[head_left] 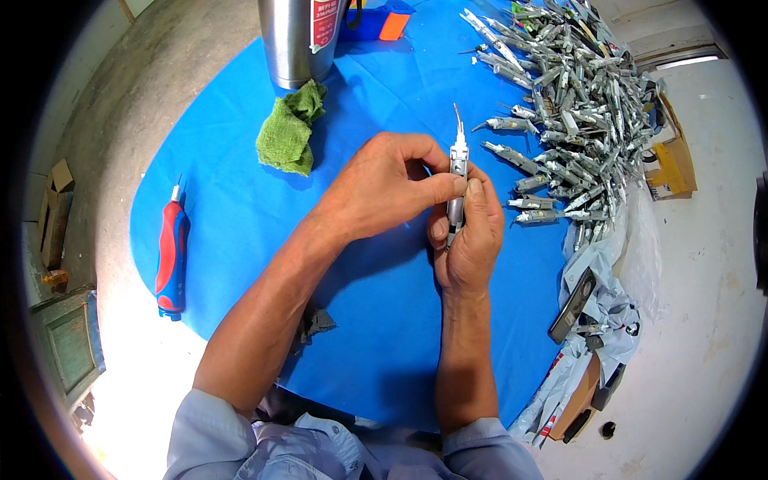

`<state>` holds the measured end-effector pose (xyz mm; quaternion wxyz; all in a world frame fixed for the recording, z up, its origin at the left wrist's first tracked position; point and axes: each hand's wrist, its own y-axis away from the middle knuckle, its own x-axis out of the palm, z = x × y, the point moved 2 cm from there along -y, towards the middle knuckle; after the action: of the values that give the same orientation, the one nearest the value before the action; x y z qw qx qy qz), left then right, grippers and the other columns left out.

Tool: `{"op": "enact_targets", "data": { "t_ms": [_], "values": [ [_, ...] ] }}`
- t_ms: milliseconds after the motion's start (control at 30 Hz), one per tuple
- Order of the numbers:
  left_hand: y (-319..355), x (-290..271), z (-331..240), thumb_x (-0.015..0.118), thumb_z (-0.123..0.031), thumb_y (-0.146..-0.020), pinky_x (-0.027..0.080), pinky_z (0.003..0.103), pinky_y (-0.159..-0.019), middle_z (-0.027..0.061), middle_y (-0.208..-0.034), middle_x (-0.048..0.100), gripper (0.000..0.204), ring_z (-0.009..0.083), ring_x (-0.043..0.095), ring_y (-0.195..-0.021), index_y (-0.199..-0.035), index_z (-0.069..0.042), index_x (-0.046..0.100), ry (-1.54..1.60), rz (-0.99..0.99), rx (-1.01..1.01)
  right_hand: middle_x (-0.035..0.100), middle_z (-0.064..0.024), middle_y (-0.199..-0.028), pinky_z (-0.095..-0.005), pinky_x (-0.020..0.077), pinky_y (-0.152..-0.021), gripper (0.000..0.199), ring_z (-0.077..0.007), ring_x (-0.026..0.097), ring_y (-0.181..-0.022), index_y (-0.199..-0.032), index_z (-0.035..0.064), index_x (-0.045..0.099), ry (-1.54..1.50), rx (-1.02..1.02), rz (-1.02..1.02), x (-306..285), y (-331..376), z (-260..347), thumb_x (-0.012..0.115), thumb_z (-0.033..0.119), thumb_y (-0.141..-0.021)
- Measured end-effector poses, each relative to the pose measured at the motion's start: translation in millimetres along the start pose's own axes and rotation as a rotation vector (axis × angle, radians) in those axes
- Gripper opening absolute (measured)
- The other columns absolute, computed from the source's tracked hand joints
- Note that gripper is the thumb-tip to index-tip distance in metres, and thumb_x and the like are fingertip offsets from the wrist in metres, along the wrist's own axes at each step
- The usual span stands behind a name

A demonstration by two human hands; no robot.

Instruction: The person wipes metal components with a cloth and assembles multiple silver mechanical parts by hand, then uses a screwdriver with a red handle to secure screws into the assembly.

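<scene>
Both hands meet over the middle of a blue table cover (240, 200). My right hand (472, 240) grips a slim grey metal part (458, 172) upright, its thin tip pointing away from me. My left hand (384, 188) pinches the same part near its white upper section with thumb and forefinger. A large heap of similar grey metal parts (576, 104) lies to the right, close beside my right hand.
A red and blue screwdriver (172, 256) lies at the left. A green cloth (290, 132) sits beside a steel flask (296, 40) at the top. A dark phone (572, 306) and plastic bags (608, 304) lie at the lower right.
</scene>
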<state>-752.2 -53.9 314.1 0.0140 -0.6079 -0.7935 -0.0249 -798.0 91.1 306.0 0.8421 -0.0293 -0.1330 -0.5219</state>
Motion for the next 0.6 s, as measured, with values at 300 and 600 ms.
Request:
{"op": "enact_targets", "data": {
  "t_ms": [300,600],
  "values": [
    [-1.0,-1.4,1.4,0.077,-0.023,-0.096,0.05,0.026,-0.062,0.0023,-0.078,0.071,0.024,0.0075,0.063,-0.07,-0.101,0.001,0.077,-0.013,0.025,0.049,0.059,-0.0012,-0.071,-0.0196,0.0359,-0.041,0.041,-0.0034,0.05,-0.051,-0.132,-0.0037,0.06,-0.023,0.0,-0.01,0.1,-1.1,-0.3,0.038,0.028,-0.116],
    [-0.4,-1.2,0.0,0.074,-0.02,-0.097,0.051,0.026,-0.066,0.0039,-0.084,0.072,0.024,0.0084,0.063,-0.075,-0.107,0.002,0.076,0.006,0.039,0.019,0.058,-0.0006,-0.069,-0.0201,0.0361,-0.041,0.042,-0.004,0.049,-0.05,-0.133,-0.0038,0.059,-0.052,-0.013,-0.001,-3.5,-2.0,-2.8,0.038,0.028,-0.116]
  ]
}}
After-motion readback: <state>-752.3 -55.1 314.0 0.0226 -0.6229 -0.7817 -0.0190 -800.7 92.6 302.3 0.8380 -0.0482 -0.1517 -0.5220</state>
